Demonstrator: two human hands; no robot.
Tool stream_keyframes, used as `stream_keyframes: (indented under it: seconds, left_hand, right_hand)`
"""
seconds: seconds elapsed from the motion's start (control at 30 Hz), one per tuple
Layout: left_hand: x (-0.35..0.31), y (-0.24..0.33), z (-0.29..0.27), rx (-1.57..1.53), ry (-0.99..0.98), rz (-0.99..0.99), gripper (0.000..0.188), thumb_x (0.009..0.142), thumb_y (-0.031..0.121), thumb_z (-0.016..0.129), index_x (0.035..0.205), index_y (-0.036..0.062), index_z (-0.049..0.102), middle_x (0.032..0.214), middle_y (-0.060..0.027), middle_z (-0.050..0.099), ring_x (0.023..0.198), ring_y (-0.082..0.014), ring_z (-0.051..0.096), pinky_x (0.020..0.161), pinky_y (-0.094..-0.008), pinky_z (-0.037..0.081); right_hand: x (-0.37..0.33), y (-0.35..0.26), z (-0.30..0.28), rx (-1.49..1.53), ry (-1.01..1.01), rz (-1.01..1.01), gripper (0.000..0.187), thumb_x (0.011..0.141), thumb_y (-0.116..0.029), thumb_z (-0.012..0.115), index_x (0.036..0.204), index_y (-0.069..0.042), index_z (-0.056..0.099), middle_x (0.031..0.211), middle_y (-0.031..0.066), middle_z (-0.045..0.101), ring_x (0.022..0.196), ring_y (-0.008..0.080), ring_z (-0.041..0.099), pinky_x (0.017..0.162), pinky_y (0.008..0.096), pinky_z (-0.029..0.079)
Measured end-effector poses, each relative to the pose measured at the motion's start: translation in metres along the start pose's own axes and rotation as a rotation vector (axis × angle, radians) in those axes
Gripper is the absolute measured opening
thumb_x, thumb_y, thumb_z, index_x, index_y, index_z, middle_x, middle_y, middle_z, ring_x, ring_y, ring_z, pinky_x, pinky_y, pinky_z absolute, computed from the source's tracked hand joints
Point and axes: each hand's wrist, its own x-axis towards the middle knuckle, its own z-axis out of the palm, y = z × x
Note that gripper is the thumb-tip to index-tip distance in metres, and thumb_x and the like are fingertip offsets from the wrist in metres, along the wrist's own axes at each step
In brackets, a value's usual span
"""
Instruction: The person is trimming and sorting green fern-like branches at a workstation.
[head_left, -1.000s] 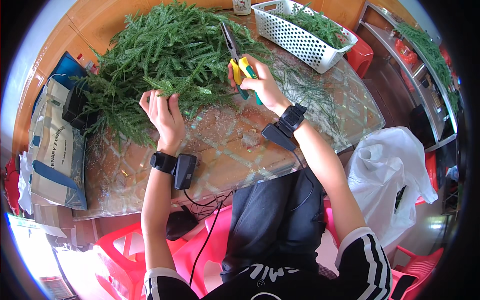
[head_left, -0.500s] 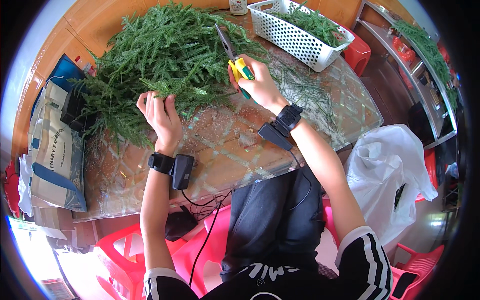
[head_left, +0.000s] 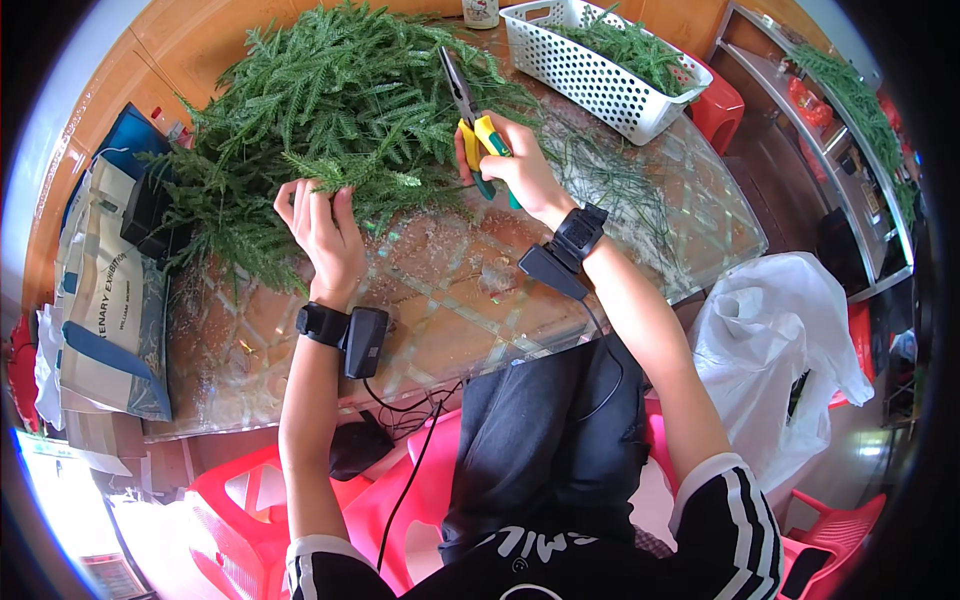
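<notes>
- Table (head_left: 430, 315), one, clear-covered: it is carrying the work in front of my lap, presumably so both hands are reaching everything.
- Green heap (head_left: 340, 110), one: it is spreading over the table's far left, close ahead of my left hand, handy for picking, I judge.
- White sack (head_left: 765, 350), one: it is slumping to my right, off the table's edge.
- White basket (head_left: 640, 112), one, perforated: it is standing at the far right, its walls probably keeping its greenery apart from the heap.
- Pliers (head_left: 486, 132), one pair, yellow-and-green handles: they are pointing up and away, clear of the sprig, the long nose looking closed.
- Right hand (head_left: 528, 175): I am curling it around the handles, likely for ready squeezing.
- Left hand (head_left: 330, 238): I am pinching a sprig between thumb and fingers, seemingly to steady it.
- Green sprig (head_left: 385, 179), one: it is lying across my left fingertips at the heap's near edge; its far end I cannot tell from the heap.
</notes>
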Motion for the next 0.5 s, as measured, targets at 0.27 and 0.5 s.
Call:
stream_keyframes:
  seconds: [0.27,0.5]
  left_hand:
    - [0.0005,0.0004,0.0,0.006,0.008,0.018,0.004,0.08,0.002,0.053,0.079,0.0003,0.05,0.08,-0.0101,0.052,0.08,-0.0288,0.049,0.085,-0.0413,0.031]
    - [0.0009,0.0007,0.0,-0.002,0.0,0.025,0.003,0.08,0.003,0.053,0.08,0.0004,0.05,0.081,-0.0099,0.052,0.08,-0.0289,0.049,0.085,-0.0415,0.031]
  right_hand:
    - [0.0004,-0.0007,0.0009,0.04,0.006,-0.038,0.04,0.06,0.004,0.043,0.1,0.002,0.05,0.086,0.0078,0.057,0.076,0.016,0.057,0.068,0.0282,0.046]
    - [-0.0001,-0.0004,0.0009,0.055,-0.011,-0.044,0.042,0.06,0.005,0.043,0.101,0.002,0.05,0.089,0.0088,0.056,0.08,0.0171,0.058,0.075,0.0295,0.048]
